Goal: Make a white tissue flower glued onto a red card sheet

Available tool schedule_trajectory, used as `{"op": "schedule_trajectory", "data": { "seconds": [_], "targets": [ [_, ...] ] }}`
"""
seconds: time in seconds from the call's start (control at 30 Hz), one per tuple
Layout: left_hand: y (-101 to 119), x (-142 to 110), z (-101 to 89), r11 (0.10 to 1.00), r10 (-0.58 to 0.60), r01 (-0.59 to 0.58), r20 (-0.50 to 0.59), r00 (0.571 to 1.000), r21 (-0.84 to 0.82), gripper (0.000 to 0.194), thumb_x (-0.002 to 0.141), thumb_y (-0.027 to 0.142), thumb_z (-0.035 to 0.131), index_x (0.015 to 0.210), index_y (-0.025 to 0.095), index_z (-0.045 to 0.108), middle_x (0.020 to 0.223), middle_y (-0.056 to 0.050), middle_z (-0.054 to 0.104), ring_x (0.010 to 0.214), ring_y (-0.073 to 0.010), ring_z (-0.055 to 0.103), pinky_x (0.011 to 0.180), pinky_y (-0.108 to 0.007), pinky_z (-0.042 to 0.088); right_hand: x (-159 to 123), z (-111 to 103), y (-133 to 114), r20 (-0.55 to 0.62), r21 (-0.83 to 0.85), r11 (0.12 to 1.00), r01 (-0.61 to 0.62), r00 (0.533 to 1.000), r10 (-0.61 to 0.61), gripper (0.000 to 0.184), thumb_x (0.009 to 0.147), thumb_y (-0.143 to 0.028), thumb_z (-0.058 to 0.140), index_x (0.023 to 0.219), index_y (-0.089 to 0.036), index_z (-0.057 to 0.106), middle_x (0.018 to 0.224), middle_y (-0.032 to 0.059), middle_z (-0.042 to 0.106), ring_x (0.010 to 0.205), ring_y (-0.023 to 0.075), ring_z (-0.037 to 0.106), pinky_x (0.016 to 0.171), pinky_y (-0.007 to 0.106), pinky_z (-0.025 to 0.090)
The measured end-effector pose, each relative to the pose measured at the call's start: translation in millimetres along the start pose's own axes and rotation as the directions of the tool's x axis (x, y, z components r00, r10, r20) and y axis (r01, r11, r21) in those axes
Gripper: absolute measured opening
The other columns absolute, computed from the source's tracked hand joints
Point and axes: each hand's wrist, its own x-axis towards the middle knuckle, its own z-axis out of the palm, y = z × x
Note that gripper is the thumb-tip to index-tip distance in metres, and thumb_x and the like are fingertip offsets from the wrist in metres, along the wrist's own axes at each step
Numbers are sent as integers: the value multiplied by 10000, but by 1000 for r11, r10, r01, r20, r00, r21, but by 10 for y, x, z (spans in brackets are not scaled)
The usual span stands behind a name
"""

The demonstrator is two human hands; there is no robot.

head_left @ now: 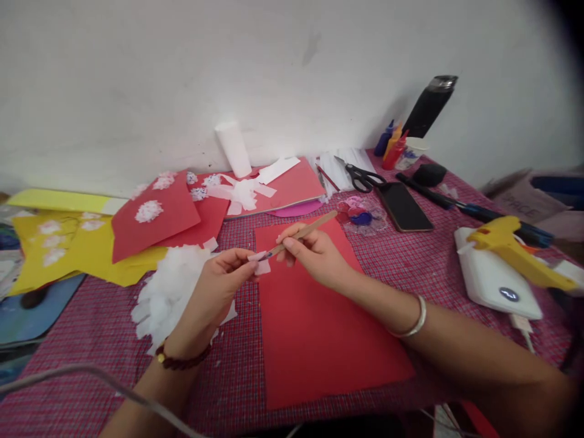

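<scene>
Between its thumb and fingers my left hand (230, 274) pinches a small piece of white tissue paper (261, 266). My right hand (314, 252) grips a flat wooden stick (314, 226); its dark-stained lower tip meets the tissue piece. Both hands are above the upper part of a red sheet of paper (319, 340). A heap of white tissue pieces (168, 286) lies left of the sheet, partly behind my left forearm. Beyond my right hand is a clear palette (376, 219) with pink, red and blue paint.
Red cards (182, 213) and yellow paper (95, 243) with tissue flowers lie at the left. At the right are scissors (358, 176), a phone (404, 207), paint bottles (395, 146), a black flask (429, 106), a white power bank (497, 280) and a yellow glue gun (515, 249). A cable (100, 374) crosses the lower left.
</scene>
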Motion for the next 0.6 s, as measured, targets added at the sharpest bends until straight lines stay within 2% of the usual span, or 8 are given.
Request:
{"op": "schedule_trajectory", "data": {
  "seconds": [0.1, 0.2, 0.37, 0.47, 0.6],
  "targets": [
    [-28, -10, -1, 999, -14, 14, -18, 1000, -31, 147, 686, 279, 820, 758, 164, 764, 710, -36, 735, 622, -115, 641, 614, -213, 530, 2, 8, 7, 4, 4, 1000, -8, 1000, 8, 257, 902, -458, 628, 867, -204, 604, 684, -15, 664, 563, 93, 590, 554, 233, 492],
    [-50, 3, -12, 986, -58, 54, -23, 998, -155, 180, 717, 323, 773, 766, 150, 776, 710, -57, 737, 626, -138, 653, 604, -239, 549, 1, 6, -6, -6, 29, 999, -17, 1000, 17, 268, 889, -472, 643, 887, -205, 614, 682, -17, 670, 557, 93, 594, 548, 232, 496],
    [-77, -1, -35, 934, -78, 79, 17, 997, -349, 147, 641, 232, 818, 749, 165, 745, 697, -24, 726, 580, -103, 636, 570, -196, 540, 5, 18, -29, 0, 132, 990, -42, 999, 43, 246, 882, -451, 668, 914, -208, 652, 695, -22, 681, 556, 83, 599, 551, 215, 501],
    [-95, -20, -15, 930, -49, 45, -1, 999, -364, 193, 621, 201, 856, 742, 187, 707, 697, 11, 707, 568, -75, 616, 565, -171, 528, -1, 54, -25, -4, 221, 972, -78, 997, 80, 247, 861, -450, 697, 911, -211, 661, 702, -25, 692, 542, 75, 596, 534, 200, 491],
    [-114, -39, 28, 947, 42, -57, -52, 998, -317, 224, 631, 257, 870, 720, 196, 674, 659, 24, 676, 563, -81, 600, 552, -179, 514, -20, 110, -21, 2, 271, 955, -117, 993, 121, 236, 835, -418, 736, 909, -212, 648, 727, -26, 720, 521, 71, 609, 525, 199, 498]
  ]
}}
